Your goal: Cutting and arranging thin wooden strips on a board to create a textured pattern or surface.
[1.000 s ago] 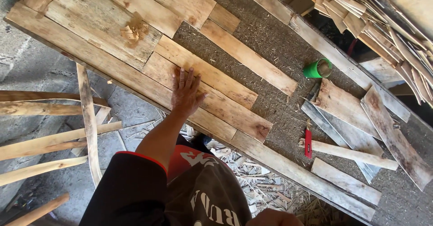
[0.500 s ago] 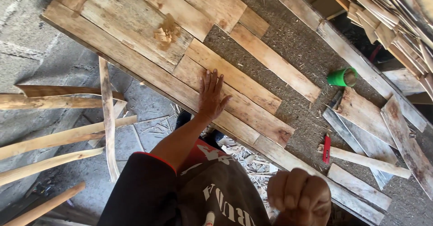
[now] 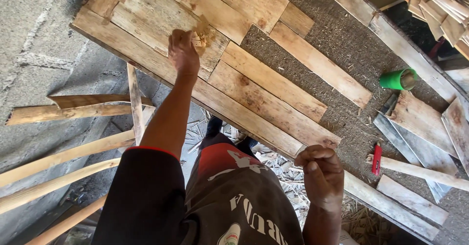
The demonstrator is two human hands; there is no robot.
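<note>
The left hand (image 3: 183,52) reaches out over the counter (image 3: 342,59), a rough-topped bench covered in grit and sawdust, and rests on the row of wooden boards (image 3: 254,93) laid side by side along its near edge. Its fingers are curled down at a splintered, pale knot (image 3: 204,33) in one board, touching or pinching the loose fibres there; whether it has actually gripped anything cannot be told from this view. The right hand (image 3: 320,174) hangs closer to the body, just off the near end of the boards, closed into a loose fist; nothing shows inside it. The step in hand looks like checking or cleaning the damaged spot on the board's face. The next move would seem to call for a firm pinch on the splinters with the left hand while the boards stay flat, perhaps with the right hand coming down to steady them. Further along the counter lie a green cup (image 3: 398,78), tipped on its side, and a small red tool (image 3: 376,159), both well apart from either hand.
</note>
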